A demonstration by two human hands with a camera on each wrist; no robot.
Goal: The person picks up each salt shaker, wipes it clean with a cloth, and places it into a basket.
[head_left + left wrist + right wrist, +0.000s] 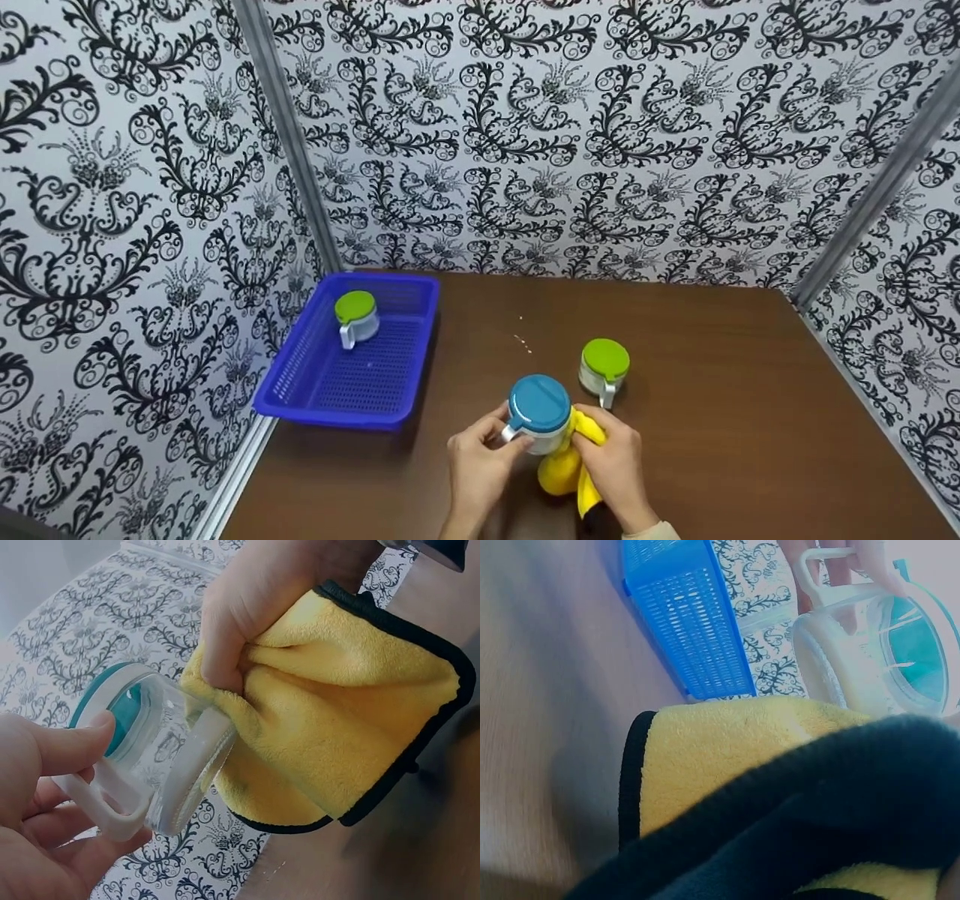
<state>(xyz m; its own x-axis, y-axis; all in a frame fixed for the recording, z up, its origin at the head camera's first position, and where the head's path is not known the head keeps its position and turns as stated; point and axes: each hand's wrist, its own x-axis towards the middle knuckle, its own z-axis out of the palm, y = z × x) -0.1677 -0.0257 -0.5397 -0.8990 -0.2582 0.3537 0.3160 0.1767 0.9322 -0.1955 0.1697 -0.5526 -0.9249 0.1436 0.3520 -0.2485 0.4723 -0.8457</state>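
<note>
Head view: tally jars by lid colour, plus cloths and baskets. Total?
Green-lidded jars: 2 (one in the basket, one on the table)
Blue-lidded jar: 1 (held in the left hand)
Yellow cloth: 1
Basket: 1
Total: 5

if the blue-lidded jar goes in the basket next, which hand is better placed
Probably the left hand: it holds the blue-lidded jar at the handle side, and the basket stands to the left. The right hand grips the yellow cloth.
</note>
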